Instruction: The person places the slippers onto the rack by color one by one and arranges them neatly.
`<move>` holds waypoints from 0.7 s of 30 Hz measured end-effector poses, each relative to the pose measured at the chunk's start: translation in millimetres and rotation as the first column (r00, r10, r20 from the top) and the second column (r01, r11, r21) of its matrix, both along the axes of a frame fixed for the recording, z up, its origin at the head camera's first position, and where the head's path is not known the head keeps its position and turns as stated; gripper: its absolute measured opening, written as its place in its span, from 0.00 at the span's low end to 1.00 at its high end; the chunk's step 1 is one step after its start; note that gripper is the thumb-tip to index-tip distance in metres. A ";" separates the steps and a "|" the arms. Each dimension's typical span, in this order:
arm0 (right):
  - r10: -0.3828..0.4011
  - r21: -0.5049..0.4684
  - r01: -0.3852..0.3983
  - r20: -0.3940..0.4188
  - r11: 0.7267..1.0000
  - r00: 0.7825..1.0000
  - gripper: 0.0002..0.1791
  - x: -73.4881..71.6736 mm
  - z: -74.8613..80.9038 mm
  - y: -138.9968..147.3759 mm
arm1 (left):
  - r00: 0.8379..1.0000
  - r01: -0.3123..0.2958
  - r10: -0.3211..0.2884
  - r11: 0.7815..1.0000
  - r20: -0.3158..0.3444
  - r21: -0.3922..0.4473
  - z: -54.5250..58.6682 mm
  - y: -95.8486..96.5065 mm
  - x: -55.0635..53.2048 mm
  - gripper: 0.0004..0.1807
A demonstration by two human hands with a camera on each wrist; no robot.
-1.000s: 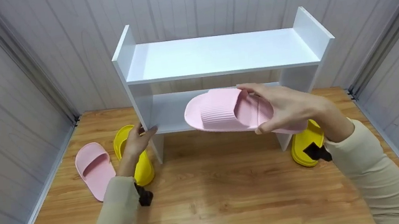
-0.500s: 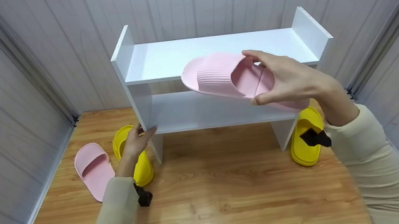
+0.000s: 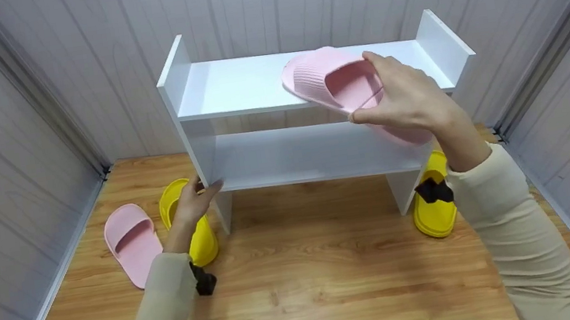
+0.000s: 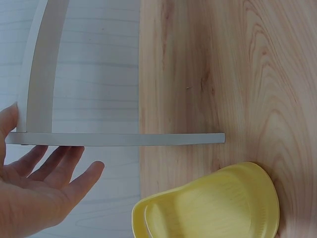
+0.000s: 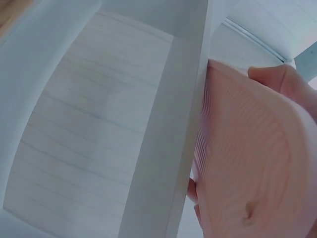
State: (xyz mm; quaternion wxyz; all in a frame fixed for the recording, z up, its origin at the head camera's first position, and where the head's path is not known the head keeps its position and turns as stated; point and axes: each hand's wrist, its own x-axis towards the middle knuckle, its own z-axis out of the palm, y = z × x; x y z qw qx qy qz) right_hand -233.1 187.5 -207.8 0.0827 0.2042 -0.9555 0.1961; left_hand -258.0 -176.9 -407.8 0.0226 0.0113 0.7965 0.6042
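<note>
Within right hand (image 3: 412, 91), ribbed slipper (image 3: 336, 78)

In my right hand (image 3: 409, 89) I hold a pink slipper (image 3: 314, 79) by its sides near the heel, ribbed strap upward, toe pointing left and away from me over the top board, heel tilted down toward my wrist. My left hand (image 3: 193, 202) grips the left side panel of the white shelf unit (image 3: 262, 157), which stands upright between my hands, its two boards level.
</note>
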 end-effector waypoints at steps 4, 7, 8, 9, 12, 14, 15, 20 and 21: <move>-0.080 0.024 0.080 0.006 0.997 0.997 0.47 -6.8 1.9 -4.3 | 1.000 -0.001 0.001 1.000 0.005 0.008 -0.4 -0.1 0.3 0.33; -0.128 0.044 0.127 0.018 0.991 0.992 0.43 -11.6 4.2 -6.8 | 1.000 -0.001 0.001 1.000 0.011 0.011 -0.8 -1.0 0.3 0.33; -0.145 0.053 0.144 0.027 0.988 0.989 0.42 -12.6 5.4 -7.7 | 1.000 -0.001 0.001 1.000 0.011 0.008 -1.0 -1.2 0.2 0.34; -0.162 0.059 0.160 0.036 0.985 0.986 0.42 -13.8 6.3 -8.6 | 1.000 -0.001 0.000 1.000 0.007 0.005 -1.2 -1.5 0.1 0.34; -0.213 0.083 0.209 0.048 0.974 0.976 0.44 -16.8 8.5 -12.0 | 1.000 0.004 -0.004 1.000 0.002 -0.003 -1.0 -2.3 0.2 0.33; -0.241 0.095 0.236 0.049 0.967 0.969 0.46 -18.6 9.5 -14.7 | 1.000 0.004 -0.004 1.000 -0.002 -0.006 -0.9 -2.4 0.1 0.33; -0.251 0.098 0.246 0.045 0.964 0.967 0.47 -19.7 9.7 -16.2 | 1.000 0.005 -0.005 1.000 -0.004 -0.006 -0.9 -2.4 -0.1 0.33; -0.301 0.122 0.295 0.040 0.948 0.953 0.50 -25.4 9.4 -23.7 | 1.000 0.004 -0.004 1.000 0.010 -0.002 -1.1 -3.4 0.0 0.34; -0.312 0.128 0.305 0.040 0.944 0.949 0.51 -26.6 9.3 -25.3 | 1.000 0.005 -0.005 1.000 0.015 -0.005 -0.9 -3.6 0.2 0.34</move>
